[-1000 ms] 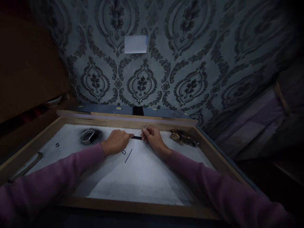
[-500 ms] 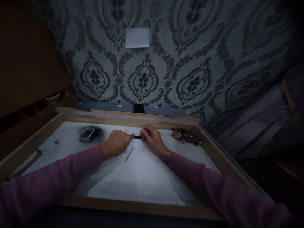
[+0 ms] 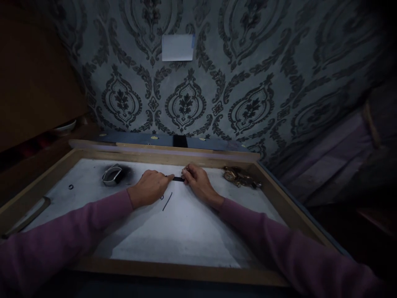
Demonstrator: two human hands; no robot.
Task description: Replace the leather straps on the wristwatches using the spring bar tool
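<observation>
Between my hands a flat black strap (image 3: 178, 179) lies on the white surface, its left end covered by my fingers. My left hand (image 3: 149, 188) is closed over that end, with a fingertip pressing on it. At the other end my right hand (image 3: 198, 183) is pinched, thumb against fingers; a tiny thing at its fingertips is too small to name. A thin dark stick (image 3: 167, 201) lies nearer me, with a small dark ring (image 3: 161, 197) beside my left hand.
A shallow wooden frame (image 3: 173, 269) surrounds the white board (image 3: 173, 244). A pale-banded wristwatch (image 3: 112, 175) lies on the left, near a small black loop (image 3: 71, 187) and a curved strip (image 3: 34, 215). Gold-coloured watches (image 3: 240, 178) lie on the right. Patterned wallpaper (image 3: 186, 99) stands behind.
The view has shifted very slightly, so everything sits a little further left. Both hands keep their places at the black strap.
</observation>
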